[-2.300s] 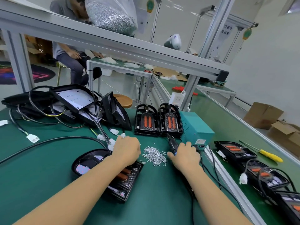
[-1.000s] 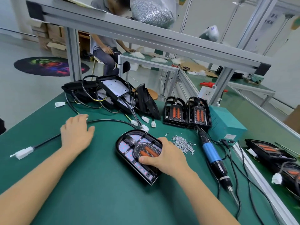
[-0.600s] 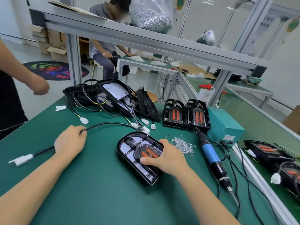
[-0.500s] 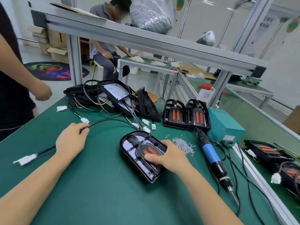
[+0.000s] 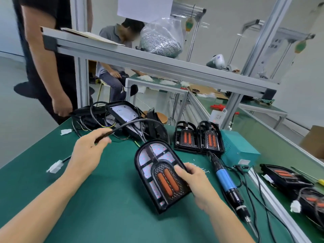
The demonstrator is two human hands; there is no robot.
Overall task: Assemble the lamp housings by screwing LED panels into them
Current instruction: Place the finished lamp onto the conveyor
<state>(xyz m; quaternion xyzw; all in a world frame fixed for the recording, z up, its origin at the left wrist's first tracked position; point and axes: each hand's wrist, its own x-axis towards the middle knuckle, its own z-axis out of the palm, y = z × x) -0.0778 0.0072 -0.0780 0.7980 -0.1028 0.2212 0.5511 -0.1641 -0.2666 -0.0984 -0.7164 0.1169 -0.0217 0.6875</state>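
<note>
Green bench (image 5: pixel 112 204), shelf above — bag (image 5: pixel 160 40) holding screws, hands gripping lamp housing (image 5: pixel 160 174), cable (image 5: pixel 133 122)

An electronics assembly workshop: green-matted benches (image 5: pixel 108 199) with aluminium framing (image 5: pixel 157 65), an electric screwdriver (image 5: pixel 226 181), bagged screws (image 5: pixel 160 42).

The right hand (image 5: pixel 196 183) grips a black lamp housing (image 5: pixel 160 176) by its right edge, tilted up off the green worktop (image 5: pixel 105 199). The left hand (image 5: pixel 85 153) pinches a black cable (image 5: pixel 133 122). A blue electric screwdriver (image 5: pixel 226 181) lies just right of the housing, near scattered screws (image 5: pixel 199 166).
</note>
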